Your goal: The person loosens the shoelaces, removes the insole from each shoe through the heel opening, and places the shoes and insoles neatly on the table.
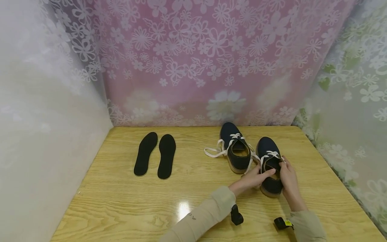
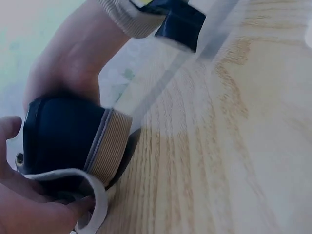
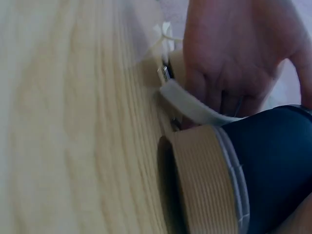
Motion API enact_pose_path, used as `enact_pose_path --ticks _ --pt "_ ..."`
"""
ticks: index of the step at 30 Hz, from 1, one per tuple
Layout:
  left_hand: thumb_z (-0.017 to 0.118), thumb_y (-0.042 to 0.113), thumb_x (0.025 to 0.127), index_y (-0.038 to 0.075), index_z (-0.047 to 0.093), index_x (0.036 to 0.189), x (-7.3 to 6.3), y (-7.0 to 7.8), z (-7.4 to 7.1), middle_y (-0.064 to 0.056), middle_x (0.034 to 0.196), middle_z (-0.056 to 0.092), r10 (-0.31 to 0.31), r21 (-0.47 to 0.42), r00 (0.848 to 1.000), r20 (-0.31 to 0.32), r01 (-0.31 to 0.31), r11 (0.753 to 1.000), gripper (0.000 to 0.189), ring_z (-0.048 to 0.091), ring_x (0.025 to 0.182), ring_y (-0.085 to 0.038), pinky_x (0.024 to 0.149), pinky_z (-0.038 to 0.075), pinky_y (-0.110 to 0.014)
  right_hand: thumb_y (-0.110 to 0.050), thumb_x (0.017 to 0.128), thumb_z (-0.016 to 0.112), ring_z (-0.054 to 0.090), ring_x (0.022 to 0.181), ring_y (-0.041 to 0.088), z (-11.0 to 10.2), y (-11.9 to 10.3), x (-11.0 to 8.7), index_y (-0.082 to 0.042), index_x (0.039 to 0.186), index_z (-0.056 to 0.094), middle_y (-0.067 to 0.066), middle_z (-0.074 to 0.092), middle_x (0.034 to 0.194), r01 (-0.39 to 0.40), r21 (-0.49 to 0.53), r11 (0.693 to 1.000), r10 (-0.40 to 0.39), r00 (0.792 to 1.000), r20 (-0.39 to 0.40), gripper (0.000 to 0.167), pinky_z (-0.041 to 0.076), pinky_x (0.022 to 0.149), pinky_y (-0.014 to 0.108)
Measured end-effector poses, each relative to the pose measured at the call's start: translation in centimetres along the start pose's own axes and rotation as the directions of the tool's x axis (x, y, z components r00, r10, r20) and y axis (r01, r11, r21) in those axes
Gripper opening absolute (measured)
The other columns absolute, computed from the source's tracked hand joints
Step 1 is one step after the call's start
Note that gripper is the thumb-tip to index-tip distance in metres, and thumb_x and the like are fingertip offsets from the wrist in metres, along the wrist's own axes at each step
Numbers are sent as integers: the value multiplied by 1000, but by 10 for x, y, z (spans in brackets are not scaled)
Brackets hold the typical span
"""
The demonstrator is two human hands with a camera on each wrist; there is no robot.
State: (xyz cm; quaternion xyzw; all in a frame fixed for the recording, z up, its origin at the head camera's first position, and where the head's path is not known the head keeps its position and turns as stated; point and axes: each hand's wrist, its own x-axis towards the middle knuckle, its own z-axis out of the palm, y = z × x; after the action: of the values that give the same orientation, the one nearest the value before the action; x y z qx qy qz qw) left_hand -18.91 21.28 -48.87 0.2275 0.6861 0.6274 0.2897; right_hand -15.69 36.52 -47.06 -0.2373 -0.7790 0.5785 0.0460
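Note:
Both hands hold a dark navy lace-up shoe [image 1: 267, 145] with a tan ribbed sole and white laces, its toe pointing to the back of the table. My left hand [image 1: 254, 178] grips its left side, with the thumb over the opening and a white lace [image 3: 195, 105] across the fingers. My right hand [image 1: 288, 176] grips the right side at the collar. Seen from the right wrist, the heel's ribbed sole [image 3: 204, 180] has a dark shadow under it. The matching shoe [image 1: 229, 132] stands just left of the held one, its laces loose at both sides.
Two black insoles [image 1: 146, 153] lie side by side on the left part of the wooden table [image 1: 121, 208]. A pink flowered curtain [image 1: 187, 60] hangs along the back edge. Pale coverings stand at left and right. Small black cameras [image 1: 237, 215] are worn at the wrists.

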Motion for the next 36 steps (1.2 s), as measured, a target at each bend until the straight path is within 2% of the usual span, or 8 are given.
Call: enact_pose_path --ticks 2,4,5,10,18,28,31,36 --pt "56 43 104 25 32 159 0 0 -1 3 142 56 3 9 999 -45 -3 1000 62 58 123 -8 103 44 -25 -30 109 15 -1 155 34 4 -2 6 -10 163 4 15 -1 168 13 -14 1000 -13 1000 -5 58 6 125 50" --pt "56 45 104 21 27 161 -1 2 0 0 150 50 -2 58 993 -118 9 998 69 53 131 -12 108 41 -28 -30 109 14 1 155 36 7 -4 12 -9 163 5 18 1 168 27 -28 999 -27 1000 -9 58 7 125 50" --pt "55 47 103 19 25 162 -2 4 1 0 162 34 -13 96 987 -159 28 995 72 38 145 -14 113 38 -31 -30 109 15 2 155 35 8 -5 15 -8 163 6 18 3 168 36 -36 999 -36 999 -13 58 7 125 50" --pt "50 56 103 10 19 163 -7 14 3 -4 166 23 -43 277 958 -285 125 953 81 26 151 -16 118 32 -34 -28 109 16 5 155 36 15 -10 30 -6 162 11 19 7 167 65 -57 996 -67 997 -27 58 9 125 49" --pt "49 53 104 9 17 163 -13 20 5 -7 168 16 27 399 959 -280 91 912 80 22 153 -18 119 31 -34 -29 109 15 9 154 37 26 -16 58 -4 162 12 20 11 167 104 -70 992 -105 994 -8 59 11 125 49" --pt "50 48 105 9 20 162 -22 18 -8 -2 166 21 70 431 980 -189 18 902 76 28 150 -14 117 34 -30 -30 107 16 12 152 43 25 -21 86 -4 162 14 25 12 165 155 -145 977 -142 985 98 60 14 123 56" --pt "51 47 105 10 22 162 -23 16 -13 -3 165 25 94 456 983 -157 -12 890 73 38 145 -11 115 36 -26 -31 108 17 12 152 45 24 -21 90 -4 162 15 25 12 165 178 -169 969 -155 978 142 61 16 122 58" --pt "52 43 106 16 36 159 -28 15 -20 3 148 52 118 502 987 -112 -47 864 62 60 119 -7 100 47 -22 -31 108 19 10 151 47 20 -21 97 -3 162 14 25 10 165 213 -210 954 -167 962 215 60 14 121 60"
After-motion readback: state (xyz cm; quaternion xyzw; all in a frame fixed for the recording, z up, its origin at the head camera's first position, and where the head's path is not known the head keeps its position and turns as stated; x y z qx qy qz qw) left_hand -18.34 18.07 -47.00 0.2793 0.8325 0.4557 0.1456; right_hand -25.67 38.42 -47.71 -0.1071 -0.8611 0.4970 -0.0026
